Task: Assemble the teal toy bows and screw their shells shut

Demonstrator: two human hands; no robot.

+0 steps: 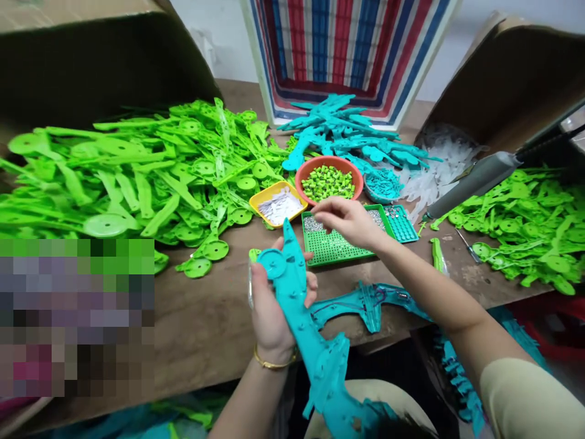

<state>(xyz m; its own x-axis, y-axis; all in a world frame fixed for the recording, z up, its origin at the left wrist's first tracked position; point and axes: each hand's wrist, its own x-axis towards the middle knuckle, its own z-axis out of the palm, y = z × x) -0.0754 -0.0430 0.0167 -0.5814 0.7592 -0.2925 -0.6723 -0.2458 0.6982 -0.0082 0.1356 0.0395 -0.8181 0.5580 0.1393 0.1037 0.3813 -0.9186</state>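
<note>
My left hand (274,311) is wrapped round a long turquoise plastic shell (297,305), tilted with its pointed tip up and its lower end near my lap. A round disc shows at the shell's upper left. Over the back edge of a green perforated tray (326,250) hangs my right hand (345,221), its fingers bent and drawn together; I cannot make out what is between them. Small silvery parts lie in the tray. Just behind that hand stands a red bowl (301,183) of small green pieces. Another turquoise shell (347,305) with thin wires lies open at the table edge.
A yellow tray (256,201) holds white strips. Green plastic parts (137,164) are heaped at left, with more green parts (543,213) at right. Turquoise parts (338,134) lie before a striped container (338,42). A grey cylindrical tool (475,183) hangs at right.
</note>
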